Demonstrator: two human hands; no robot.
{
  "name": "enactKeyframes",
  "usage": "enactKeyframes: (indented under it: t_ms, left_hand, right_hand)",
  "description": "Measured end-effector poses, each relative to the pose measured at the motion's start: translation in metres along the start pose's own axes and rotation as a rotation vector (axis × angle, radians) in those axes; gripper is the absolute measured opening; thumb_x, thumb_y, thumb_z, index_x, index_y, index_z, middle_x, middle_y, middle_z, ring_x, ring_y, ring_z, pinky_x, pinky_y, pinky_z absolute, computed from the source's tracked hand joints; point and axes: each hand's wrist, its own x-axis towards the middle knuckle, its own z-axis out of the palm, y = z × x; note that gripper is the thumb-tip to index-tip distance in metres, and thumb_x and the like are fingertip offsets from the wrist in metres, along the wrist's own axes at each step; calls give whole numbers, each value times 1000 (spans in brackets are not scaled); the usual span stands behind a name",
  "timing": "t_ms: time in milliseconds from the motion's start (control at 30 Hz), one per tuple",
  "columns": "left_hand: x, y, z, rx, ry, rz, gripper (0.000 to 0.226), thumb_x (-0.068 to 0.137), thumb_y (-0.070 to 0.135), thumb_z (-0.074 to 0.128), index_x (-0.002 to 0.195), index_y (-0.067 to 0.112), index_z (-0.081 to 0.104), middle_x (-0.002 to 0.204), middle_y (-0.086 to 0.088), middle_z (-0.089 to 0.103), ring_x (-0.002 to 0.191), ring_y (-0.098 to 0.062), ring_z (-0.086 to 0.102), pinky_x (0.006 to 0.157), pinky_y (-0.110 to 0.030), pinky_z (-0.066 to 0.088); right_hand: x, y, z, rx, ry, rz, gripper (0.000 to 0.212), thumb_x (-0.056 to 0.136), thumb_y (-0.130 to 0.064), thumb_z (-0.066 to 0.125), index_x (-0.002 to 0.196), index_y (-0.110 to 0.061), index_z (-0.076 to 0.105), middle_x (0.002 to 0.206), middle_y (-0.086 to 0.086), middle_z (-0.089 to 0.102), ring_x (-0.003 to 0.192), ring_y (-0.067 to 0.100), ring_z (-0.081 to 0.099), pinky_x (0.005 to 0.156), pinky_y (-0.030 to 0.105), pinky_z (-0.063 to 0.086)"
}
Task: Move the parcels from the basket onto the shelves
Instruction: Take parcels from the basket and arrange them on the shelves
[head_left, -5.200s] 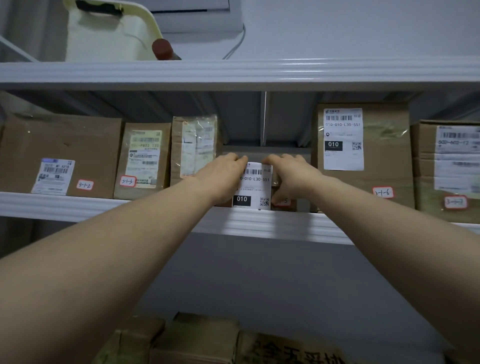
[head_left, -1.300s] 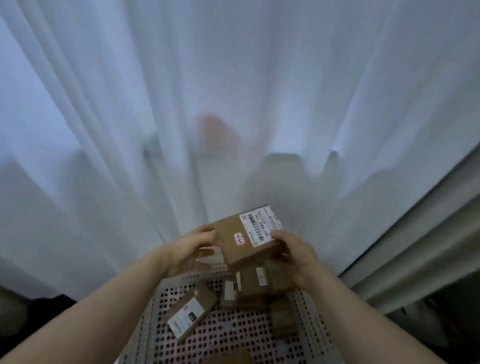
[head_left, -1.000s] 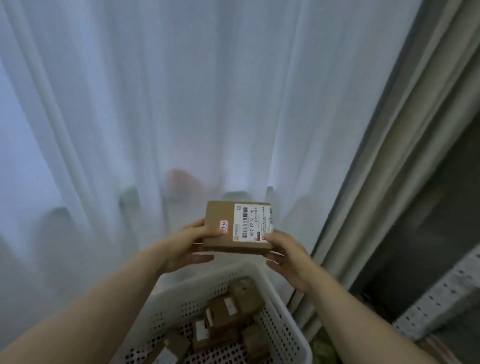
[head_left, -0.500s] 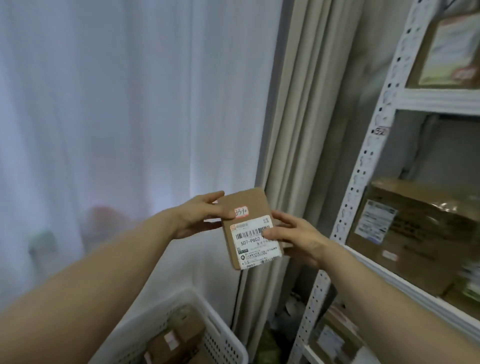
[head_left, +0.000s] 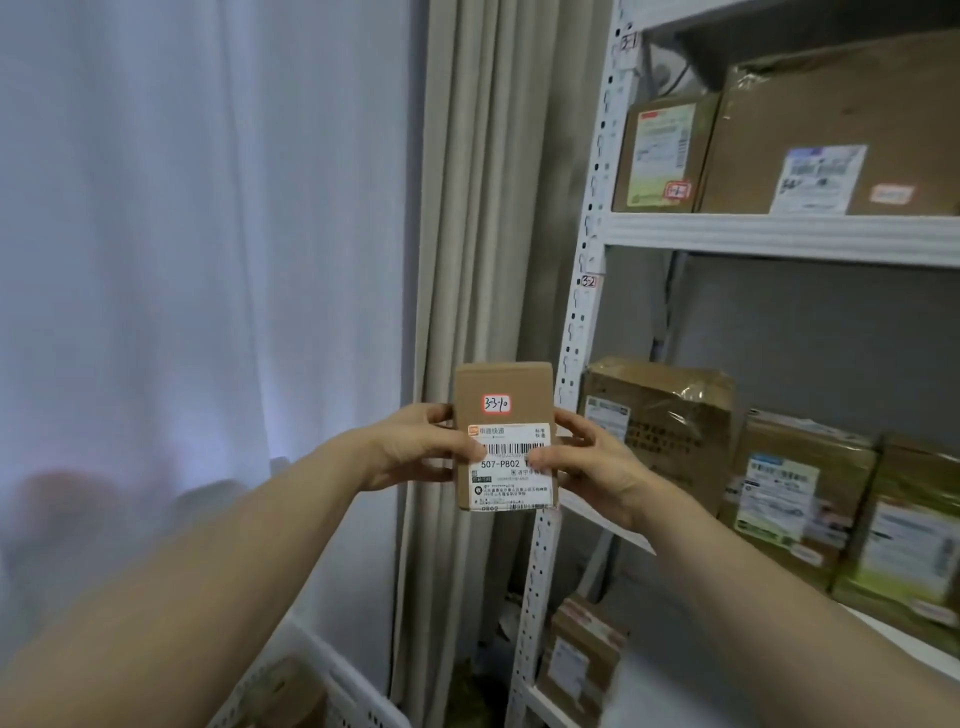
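I hold a small brown cardboard parcel upright in front of me, its white shipping label and a red-edged sticker reading 3-3-10 facing me. My left hand grips its left edge and my right hand grips its right edge, thumbs on the label. The white perforated basket shows at the bottom left with a brown parcel inside. The white metal shelves stand at the right, just beyond the held parcel.
Several labelled cardboard parcels fill the upper shelf and the middle shelf; another parcel sits on a lower shelf. A perforated white upright post edges the shelves. Beige curtain and sheer white curtain hang left.
I lifted the parcel out of the basket, then turned right from the curtain toward the shelves. The parcel has been rotated upright so its label faces me.
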Motion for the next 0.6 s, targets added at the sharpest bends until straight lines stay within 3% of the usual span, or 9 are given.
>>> enactKeyframes:
  t_ms: [100, 200, 367, 500, 600]
  left_hand:
    - [3, 7, 14, 9, -21, -1, 44, 78, -3, 68, 119, 11, 59, 103, -1, 73, 92, -12, 70, 71, -26, 55]
    - [7, 13, 27, 21, -39, -1, 43, 78, -3, 69, 117, 11, 58, 103, -1, 73, 97, -15, 69, 78, -30, 55]
    - [19, 21, 55, 16, -85, -14, 43, 78, -2, 70, 117, 13, 59, 108, -3, 72, 105, -19, 66, 92, -38, 52]
    - [35, 28, 86, 43, -115, -15, 40, 77, 1, 72, 113, 13, 60, 108, -3, 72, 107, -22, 64, 92, -36, 50]
    - [49, 35, 109, 41, -165, 8, 37, 76, 1, 73, 110, 13, 62, 106, -5, 71, 99, -23, 60, 79, -31, 51]
  right_hand:
    - [-8, -3, -15, 3, 13, -6, 63, 69, 16, 69, 119, -17, 52, 92, 11, 73, 84, 22, 70, 76, 32, 56]
    - [-15, -5, -29, 18, 26, -8, 76, 63, 14, 72, 130, -12, 48, 98, 16, 72, 93, 30, 68, 85, 38, 56]
    - [-33, -11, -54, 36, 56, 4, 74, 69, 20, 68, 132, -12, 45, 101, 17, 71, 82, 25, 72, 66, 30, 58]
    - [-45, -15, -84, 32, 106, 11, 80, 62, 18, 73, 132, -11, 46, 95, 12, 74, 91, 27, 71, 80, 38, 57]
    - [-58, -21, -108, 20, 164, 7, 88, 58, 13, 77, 137, -8, 43, 101, 9, 73, 98, 26, 70, 85, 39, 57]
